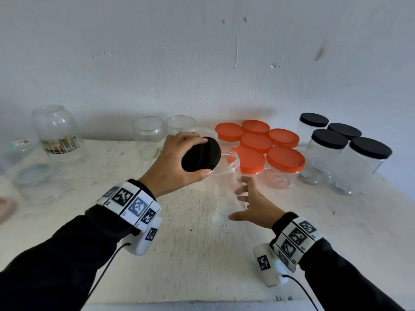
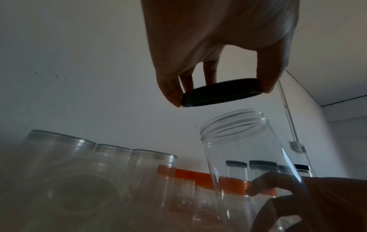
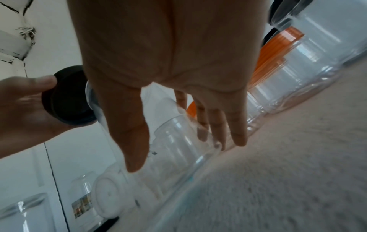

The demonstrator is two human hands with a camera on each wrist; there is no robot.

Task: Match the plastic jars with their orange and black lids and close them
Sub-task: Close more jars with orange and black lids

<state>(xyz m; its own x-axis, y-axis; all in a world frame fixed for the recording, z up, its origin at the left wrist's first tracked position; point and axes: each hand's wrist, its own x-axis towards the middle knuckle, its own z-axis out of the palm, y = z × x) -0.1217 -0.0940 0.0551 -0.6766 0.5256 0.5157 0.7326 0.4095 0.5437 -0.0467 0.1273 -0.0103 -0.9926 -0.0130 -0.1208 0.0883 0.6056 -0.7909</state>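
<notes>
Just under the left hand (image 1: 177, 162), a black lid (image 1: 201, 157) pinched at its rim hangs over the open jar (image 1: 226, 182).
The right hand (image 1: 253, 205), fingers nearly straight, cradles the tilted jar; lowering squarely and twisting comes next. Capped jars crowd beyond the fingertips; bare table (image 1: 190, 254) lies wristward.

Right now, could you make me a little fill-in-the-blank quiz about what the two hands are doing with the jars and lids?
1. The left hand holds a lid whose colour is ____.
2. The right hand touches the clear jar, whose mouth is still ____.
3. The closed jars far right wear lids coloured ____.
4. The closed jars beside them have ____ lids.

Missing words: black; open; black; orange.
</notes>
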